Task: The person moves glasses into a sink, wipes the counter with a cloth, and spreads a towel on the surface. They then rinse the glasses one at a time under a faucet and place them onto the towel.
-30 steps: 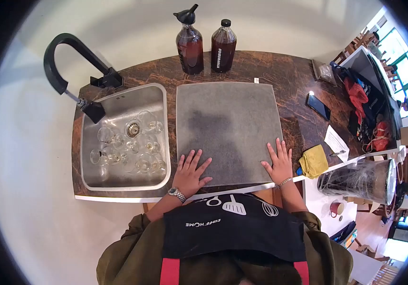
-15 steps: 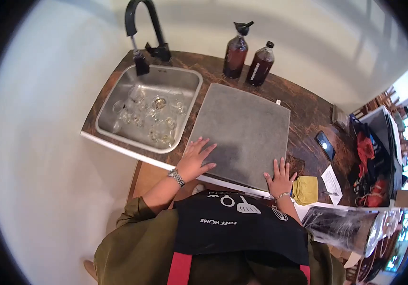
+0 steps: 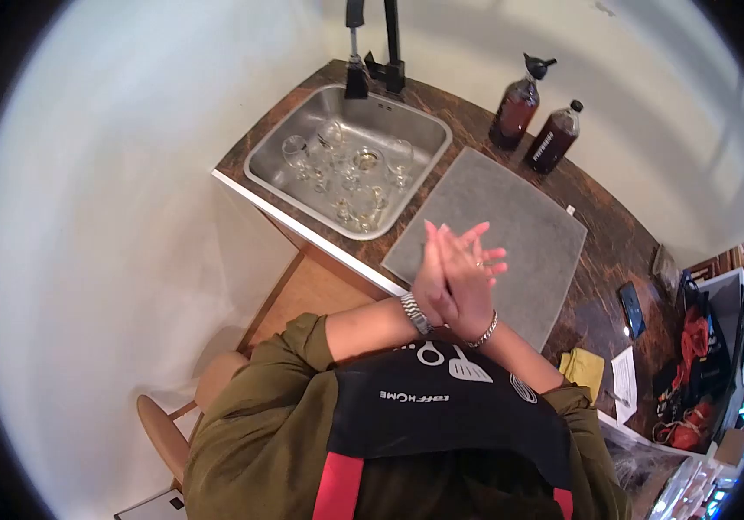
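My left hand [image 3: 429, 279], with a metal watch [image 3: 415, 313] at the wrist, is pressed against my right hand [image 3: 469, 290], which has a bracelet [image 3: 485, 330] below it. The palms meet in front of my apron and the fingers stretch out, partly crossing. I see nothing held in either hand. Beneath and beyond them lies a grey mat [image 3: 510, 217] on the brown counter. To the left, the steel sink [image 3: 268, 165] holds several clear glasses [image 3: 350, 173].
A black faucet [image 3: 394, 52] rises behind the sink. Two dark bottles, one with a pump top [image 3: 515, 108] and one capped [image 3: 555, 139], stand by the wall. A phone [image 3: 631, 309], yellow cloth [image 3: 583, 371] and paper [image 3: 624, 381] lie at the right. A wooden chair [image 3: 164, 433] is at lower left.
Both hands have lifted off the grey mat and come together, palm to palm. The view has shifted, so the sink and bottles now appear farther right.
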Available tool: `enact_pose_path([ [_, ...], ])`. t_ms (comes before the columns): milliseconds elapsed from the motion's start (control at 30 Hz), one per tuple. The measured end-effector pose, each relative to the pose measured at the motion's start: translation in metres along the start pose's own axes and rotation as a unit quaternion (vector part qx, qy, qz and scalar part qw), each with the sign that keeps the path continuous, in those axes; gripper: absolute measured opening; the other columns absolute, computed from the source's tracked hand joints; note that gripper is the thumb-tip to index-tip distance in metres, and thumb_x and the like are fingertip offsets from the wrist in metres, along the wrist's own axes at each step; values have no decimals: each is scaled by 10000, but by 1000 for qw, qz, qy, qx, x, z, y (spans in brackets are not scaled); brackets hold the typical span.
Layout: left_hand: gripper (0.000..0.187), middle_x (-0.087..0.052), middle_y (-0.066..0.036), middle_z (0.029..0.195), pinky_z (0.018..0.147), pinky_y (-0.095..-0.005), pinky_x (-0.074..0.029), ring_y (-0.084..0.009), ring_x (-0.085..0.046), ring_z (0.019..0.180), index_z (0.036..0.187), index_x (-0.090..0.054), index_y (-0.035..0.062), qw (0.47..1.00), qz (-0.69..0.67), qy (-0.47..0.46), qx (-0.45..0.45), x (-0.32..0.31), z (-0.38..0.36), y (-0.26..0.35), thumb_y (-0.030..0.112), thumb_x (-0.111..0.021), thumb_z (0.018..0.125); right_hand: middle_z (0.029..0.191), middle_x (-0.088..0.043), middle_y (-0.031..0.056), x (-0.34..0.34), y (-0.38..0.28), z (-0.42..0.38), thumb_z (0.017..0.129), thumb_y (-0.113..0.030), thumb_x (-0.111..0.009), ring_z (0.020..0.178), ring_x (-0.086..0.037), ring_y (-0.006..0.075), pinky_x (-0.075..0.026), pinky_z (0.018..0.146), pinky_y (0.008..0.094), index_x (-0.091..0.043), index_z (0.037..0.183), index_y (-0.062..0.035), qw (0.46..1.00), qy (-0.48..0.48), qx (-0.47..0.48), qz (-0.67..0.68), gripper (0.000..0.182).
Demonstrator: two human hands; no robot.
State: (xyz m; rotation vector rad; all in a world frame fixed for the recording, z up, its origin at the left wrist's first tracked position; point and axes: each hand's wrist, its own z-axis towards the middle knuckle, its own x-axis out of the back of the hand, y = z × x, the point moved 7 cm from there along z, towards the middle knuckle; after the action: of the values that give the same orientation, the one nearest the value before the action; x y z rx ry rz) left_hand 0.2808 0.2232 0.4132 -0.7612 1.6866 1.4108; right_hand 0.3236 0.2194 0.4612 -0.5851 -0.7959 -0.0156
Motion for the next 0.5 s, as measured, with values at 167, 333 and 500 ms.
enact_pose_path([
  [167, 811, -474, -154, 1280, 1068, -397, -298, -279, -401, 1244, 1403, -351, 107, 985, -99, 80, -112, 22, -14, 91, 711, -205, 882, 1391, -380, 250, -62, 26, 16, 917, -545, -347, 1363, -275, 369, -140, 1119, 520, -398, 1360, -2, 986, -103, 131, -3, 702],
  [333, 380, -461, -127, 1368, 1082, -445, -264, -338, -342, 1324, 1178, -607, 203, 591, 703, 3, -396, 29, -21, 169, 376, -567, 842, 1364, -440, 155, -159, 66, 73, 967, -539, -288, 1325, -360, 282, -278, 1097, 393, -379, 1363, -16, 825, 10, -251, 506, 661],
  [500, 282, -509, -82, 1329, 1005, -436, -368, -260, -469, 1235, 1068, -645, 192, 299, 849, -122, -419, 147, 15, 245, 217, -608, 789, 1102, -590, 142, -175, 86, 194, 971, -468, -381, 1033, -573, 246, -465, 894, 364, -543, 1109, 1, 596, 44, -319, 735, 515],
])
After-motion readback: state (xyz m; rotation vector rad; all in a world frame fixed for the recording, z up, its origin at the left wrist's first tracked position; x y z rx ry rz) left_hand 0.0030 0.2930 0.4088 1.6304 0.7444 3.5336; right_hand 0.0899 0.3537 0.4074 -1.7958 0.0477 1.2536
